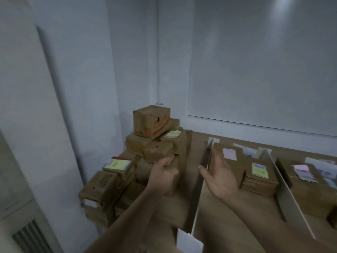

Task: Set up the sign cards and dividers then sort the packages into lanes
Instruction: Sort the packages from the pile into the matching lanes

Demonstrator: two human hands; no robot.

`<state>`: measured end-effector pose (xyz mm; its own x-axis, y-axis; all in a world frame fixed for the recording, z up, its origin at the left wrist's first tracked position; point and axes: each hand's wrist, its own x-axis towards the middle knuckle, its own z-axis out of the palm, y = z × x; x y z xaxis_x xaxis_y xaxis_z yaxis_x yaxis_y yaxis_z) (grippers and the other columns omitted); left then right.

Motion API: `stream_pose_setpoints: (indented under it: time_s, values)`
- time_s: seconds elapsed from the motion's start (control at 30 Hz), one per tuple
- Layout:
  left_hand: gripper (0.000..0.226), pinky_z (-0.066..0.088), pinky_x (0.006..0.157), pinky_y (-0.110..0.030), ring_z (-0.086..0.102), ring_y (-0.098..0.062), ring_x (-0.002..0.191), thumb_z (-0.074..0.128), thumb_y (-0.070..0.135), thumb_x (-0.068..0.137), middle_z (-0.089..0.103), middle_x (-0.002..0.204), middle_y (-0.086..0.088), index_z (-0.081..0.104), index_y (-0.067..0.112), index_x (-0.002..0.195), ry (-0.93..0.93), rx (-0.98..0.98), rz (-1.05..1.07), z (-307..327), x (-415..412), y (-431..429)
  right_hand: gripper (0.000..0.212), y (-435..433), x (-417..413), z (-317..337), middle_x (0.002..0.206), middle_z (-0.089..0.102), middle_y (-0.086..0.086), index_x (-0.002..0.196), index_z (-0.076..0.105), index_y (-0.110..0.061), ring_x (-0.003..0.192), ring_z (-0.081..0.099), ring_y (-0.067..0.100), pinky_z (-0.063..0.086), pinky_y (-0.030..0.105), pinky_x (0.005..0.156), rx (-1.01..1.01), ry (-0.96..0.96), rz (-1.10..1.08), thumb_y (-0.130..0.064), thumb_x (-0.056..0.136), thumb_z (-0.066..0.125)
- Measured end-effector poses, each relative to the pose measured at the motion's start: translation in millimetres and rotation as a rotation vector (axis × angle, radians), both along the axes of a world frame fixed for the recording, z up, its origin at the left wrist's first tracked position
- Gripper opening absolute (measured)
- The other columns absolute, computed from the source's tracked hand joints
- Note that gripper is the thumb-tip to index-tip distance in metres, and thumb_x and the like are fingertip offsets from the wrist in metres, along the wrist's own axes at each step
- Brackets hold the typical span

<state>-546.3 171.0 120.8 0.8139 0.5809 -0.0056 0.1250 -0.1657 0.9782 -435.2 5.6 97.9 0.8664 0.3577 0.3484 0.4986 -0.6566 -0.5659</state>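
A pile of brown packages fills the table's left end, topped by a taped box; some carry yellow labels. My left hand curls its fingers over the top edge of a brown package in the pile's middle. To its right, my right hand hovers with fingers spread, just past the first white divider. In the lane beyond lie a pink-labelled package and a yellow-labelled stack. A second divider separates a lane holding a purple-labelled package. White sign cards stand at the lanes' far ends.
The wooden table meets white walls at the back and left. A white panel hangs on the back wall. A vent grille is at the lower left. A white card piece stands at the first divider's near end.
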Motion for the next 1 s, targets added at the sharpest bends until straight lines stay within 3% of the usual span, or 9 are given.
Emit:
stream_pose_setpoints:
  time_s: [0.07, 0.17, 0.27, 0.33, 0.4, 0.53, 0.63, 0.8, 1.0]
  values:
    - [0.043, 0.048, 0.092, -0.025, 0.056, -0.013, 0.104, 0.062, 0.009, 0.094, 0.058, 0.122, 0.000, 0.054, 0.017, 0.135, 0.001, 0.016, 0.018, -4.4, -2.1, 24.2, 0.085, 26.3, 2.4, -2.8, 0.166, 0.025, 0.004, 0.160, 0.013, -0.028, 0.147, 0.035, 0.028, 0.040, 0.048, 0.114, 0.005, 0.009, 0.035, -0.065, 0.092, 0.050]
    - [0.023, 0.038, 0.066, -0.003, 0.048, 0.004, 0.080, 0.053, 0.009, 0.099, 0.052, 0.089, 0.018, 0.057, 0.031, 0.094, 0.014, 0.076, 0.025, -1.8, -7.7, 55.4, 0.087, 67.9, 9.6, -10.5, 0.166, 0.025, 0.001, 0.159, 0.012, -0.032, 0.148, 0.034, 0.026, 0.039, 0.050, 0.115, 0.015, 0.025, 0.109, -0.072, 0.089, 0.046]
    - [0.023, 0.047, 0.080, -0.027, 0.056, -0.016, 0.088, 0.050, 0.013, 0.099, 0.055, 0.083, 0.009, 0.056, 0.028, 0.083, 0.072, 0.140, 0.083, -4.9, -0.6, 95.7, 0.088, 112.8, 20.5, -18.9, 0.163, 0.031, -0.004, 0.157, 0.013, -0.038, 0.144, 0.040, 0.023, 0.045, 0.052, 0.111, 0.061, 0.045, 0.191, -0.078, 0.085, 0.044]
    - [0.024, 0.050, 0.081, -0.027, 0.058, -0.017, 0.083, 0.053, 0.012, 0.098, 0.055, 0.081, 0.005, 0.054, 0.028, 0.080, 0.082, 0.133, 0.142, -11.1, 5.0, 124.5, 0.085, 143.9, 29.6, -24.7, 0.158, 0.040, -0.005, 0.155, 0.020, -0.036, 0.138, 0.048, 0.022, 0.050, 0.050, 0.105, 0.064, 0.080, 0.220, -0.076, 0.085, 0.047]
    - [0.020, 0.053, 0.086, -0.023, 0.061, -0.012, 0.091, 0.060, 0.010, 0.095, 0.060, 0.095, 0.006, 0.058, 0.029, 0.090, 0.088, 0.120, 0.181, -14.5, 11.9, 155.2, 0.072, 175.5, 37.6, -28.3, 0.142, 0.055, -0.001, 0.146, 0.035, -0.029, 0.124, 0.059, 0.023, 0.054, 0.045, 0.097, 0.063, 0.117, 0.253, -0.069, 0.088, 0.050]
    - [0.026, 0.050, 0.101, -0.044, 0.062, -0.021, 0.105, 0.065, 0.004, 0.091, 0.060, 0.106, 0.004, 0.062, 0.025, 0.107, 0.094, 0.086, 0.253, -19.5, 28.8, 204.8, 0.058, 228.1, 49.5, -36.6, 0.124, 0.061, 0.005, 0.140, 0.045, -0.016, 0.114, 0.061, 0.027, 0.045, 0.031, 0.089, 0.068, 0.162, 0.294, -0.049, 0.095, 0.060]
    - [0.047, 0.048, 0.105, -0.045, 0.057, -0.028, 0.117, 0.065, 0.005, 0.092, 0.053, 0.125, -0.006, 0.055, 0.011, 0.137, 0.138, 0.064, 0.355, -29.8, 38.3, 240.4, 0.079, 260.5, 62.1, -48.9, 0.136, 0.059, 0.008, 0.147, 0.041, -0.015, 0.122, 0.058, 0.028, 0.047, 0.039, 0.101, 0.037, 0.165, 0.339, -0.070, 0.091, 0.046]
    - [0.049, 0.057, 0.090, -0.042, 0.061, -0.023, 0.102, 0.062, 0.013, 0.096, 0.050, 0.133, -0.006, 0.048, 0.016, 0.143, 0.167, -0.012, 0.418, -57.1, 46.9, 292.1, 0.063, 296.9, 76.6, -67.9, 0.137, 0.059, 0.001, 0.150, 0.035, -0.025, 0.124, 0.058, 0.022, 0.050, 0.041, 0.102, -0.013, 0.256, 0.355, -0.054, 0.097, 0.052]
    - [0.044, 0.048, 0.090, -0.032, 0.052, -0.034, 0.129, 0.054, 0.022, 0.101, 0.051, 0.142, -0.010, 0.047, 0.012, 0.144, 0.266, -0.097, 0.401, -94.7, 69.5, 347.8, 0.059, 333.7, 81.8, -102.2, 0.141, 0.056, 0.001, 0.150, 0.039, -0.025, 0.130, 0.052, 0.022, 0.041, 0.035, 0.111, -0.039, 0.389, 0.340, -0.055, 0.100, 0.047]
